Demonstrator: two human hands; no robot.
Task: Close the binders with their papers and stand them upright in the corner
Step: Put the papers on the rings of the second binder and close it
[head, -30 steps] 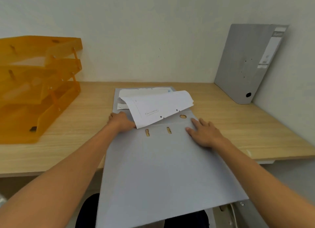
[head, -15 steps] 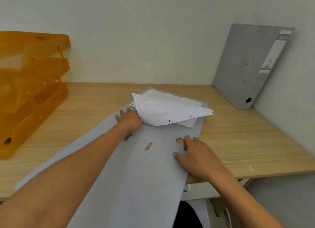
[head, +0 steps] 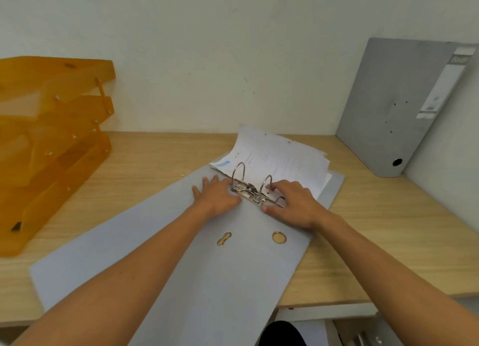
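Note:
A grey binder (head: 181, 255) lies open and flat, set diagonally across the wooden desk (head: 375, 242). Its metal ring mechanism (head: 248, 190) is exposed, with both arches standing up. A stack of punched white papers (head: 280, 159) sits on the far half, its top sheets curling upward. My left hand (head: 220, 195) presses flat on the cover just left of the mechanism. My right hand (head: 293, 203) grips the mechanism's right end, fingers curled over it and thumb against the cover. A second grey binder (head: 394, 107) stands shut and upright in the right corner, leaning on the wall.
Stacked orange letter trays (head: 51, 138) occupy the left of the desk against the wall. The open binder's near corner hangs over the desk's front edge. Bare desk shows between the open binder and the upright one.
The binder has swung to a diagonal and now lies open with its rings exposed. The papers have gone to the far half. Both hands have moved onto the mechanism area.

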